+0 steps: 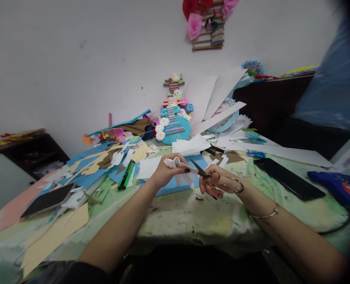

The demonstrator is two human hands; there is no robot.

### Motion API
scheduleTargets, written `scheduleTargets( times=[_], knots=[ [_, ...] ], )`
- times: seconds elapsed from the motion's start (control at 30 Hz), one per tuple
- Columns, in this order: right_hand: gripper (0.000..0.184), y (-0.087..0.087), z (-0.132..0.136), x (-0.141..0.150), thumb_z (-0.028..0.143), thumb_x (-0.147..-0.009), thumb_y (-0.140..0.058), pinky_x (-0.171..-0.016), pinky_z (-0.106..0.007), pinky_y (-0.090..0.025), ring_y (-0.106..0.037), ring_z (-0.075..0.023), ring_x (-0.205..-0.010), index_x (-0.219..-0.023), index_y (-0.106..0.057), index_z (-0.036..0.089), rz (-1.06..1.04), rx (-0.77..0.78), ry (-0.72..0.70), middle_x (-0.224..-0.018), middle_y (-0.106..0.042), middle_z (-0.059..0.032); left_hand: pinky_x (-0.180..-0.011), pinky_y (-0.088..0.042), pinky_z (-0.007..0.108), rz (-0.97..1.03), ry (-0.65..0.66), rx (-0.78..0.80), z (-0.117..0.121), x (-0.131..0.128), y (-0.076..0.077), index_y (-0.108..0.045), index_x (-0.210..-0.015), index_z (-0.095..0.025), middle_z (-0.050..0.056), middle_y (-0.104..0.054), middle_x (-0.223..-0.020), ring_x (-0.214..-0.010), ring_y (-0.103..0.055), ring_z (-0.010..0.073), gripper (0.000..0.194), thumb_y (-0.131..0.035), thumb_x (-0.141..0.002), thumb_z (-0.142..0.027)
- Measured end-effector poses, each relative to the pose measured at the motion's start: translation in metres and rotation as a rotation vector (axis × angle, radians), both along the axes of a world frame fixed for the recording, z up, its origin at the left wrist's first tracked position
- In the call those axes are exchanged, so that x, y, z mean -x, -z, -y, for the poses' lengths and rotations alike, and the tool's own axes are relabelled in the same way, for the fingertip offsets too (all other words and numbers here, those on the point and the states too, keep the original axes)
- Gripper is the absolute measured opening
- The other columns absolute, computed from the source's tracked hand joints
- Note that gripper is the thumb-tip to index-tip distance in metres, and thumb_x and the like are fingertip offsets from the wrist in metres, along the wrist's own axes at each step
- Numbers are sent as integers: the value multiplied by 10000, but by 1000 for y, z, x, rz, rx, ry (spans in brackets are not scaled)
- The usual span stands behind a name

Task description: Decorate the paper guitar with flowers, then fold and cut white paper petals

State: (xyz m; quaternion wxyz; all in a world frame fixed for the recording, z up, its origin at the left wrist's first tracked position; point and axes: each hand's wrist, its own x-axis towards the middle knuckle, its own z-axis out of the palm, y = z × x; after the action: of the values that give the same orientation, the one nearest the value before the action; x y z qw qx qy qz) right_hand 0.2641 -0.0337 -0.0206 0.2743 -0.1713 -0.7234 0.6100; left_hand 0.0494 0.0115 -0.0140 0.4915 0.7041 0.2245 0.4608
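In the head view, white paper (187, 180) was pinched between the thumb and fingers of the left hand (166, 173), just beside the right hand (213, 182), in which gold-handled scissors (203, 174) were clasped. The cutting was judged to be partly done, with scraps strewn across the counter (181, 227) and some of the held sheet apparently uncut.

The creased, folded white paper (185, 179) meets, at its three o'clock side, gold-handled scissors (203, 173) tilted with dark blades toward ten o'clock.
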Motion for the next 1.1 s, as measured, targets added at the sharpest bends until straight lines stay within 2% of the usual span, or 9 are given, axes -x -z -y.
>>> scheduleTargets(
  times=[0.4, 0.63, 0.9, 1.03, 1.1],
  knots=[
    [644, -2, 2, 0, 691, -716, -515, -282, -181, -292, -383, -62, -279, -734, -630, 57, 12, 2, 8, -436, -556, -28, -615, -457, 268, -11, -4, -9, 2, 0, -1, -634, -706, -132, 48, -674, -723, -674, -610, 170, 231, -787, -579, -249],
    [615, 0, 1, -2, 664, -731, -531, -257, -163, -251, -362, -55, -269, -730, -617, 55, 52, 4, 39, -401, -504, -3, -581, -433, 230, 25, 3, 9, 3, 1, -3, -641, -694, -142, 18, -661, -703, -631, -578, 131, 214, -791, -567, -224],
    [631, -2, 1, 0, 693, -711, -522, -238, -166, -239, -331, -53, -249, -702, -601, 67, 91, 7, 76, -384, -494, 6, -543, -411, 218, 4, -53, 11, -1, 3, -3, -642, -691, -135, 9, -630, -660, -593, -548, 120, 260, -810, -535, -260],
    [570, -2, 1, 0, 634, -728, -539, -233, -171, -232, -310, -50, -240, -679, -602, 70, 63, 20, 94, -374, -481, 12, -530, -402, 212, 25, -39, 13, 0, 5, -6, -665, -697, -134, 17, -641, -667, -591, -552, 122, 257, -811, -538, -274],
    [531, -1, 1, 0, 586, -733, -558, -238, -170, -228, -302, -48, -245, -677, -611, 60, 44, 14, 110, -363, -466, 17, -555, -421, 225, 58, -6, 34, 1, 6, -9, -679, -709, -135, 29, -651, -671, -605, -569, 133, 235, -787, -583, -302]
  ],
)
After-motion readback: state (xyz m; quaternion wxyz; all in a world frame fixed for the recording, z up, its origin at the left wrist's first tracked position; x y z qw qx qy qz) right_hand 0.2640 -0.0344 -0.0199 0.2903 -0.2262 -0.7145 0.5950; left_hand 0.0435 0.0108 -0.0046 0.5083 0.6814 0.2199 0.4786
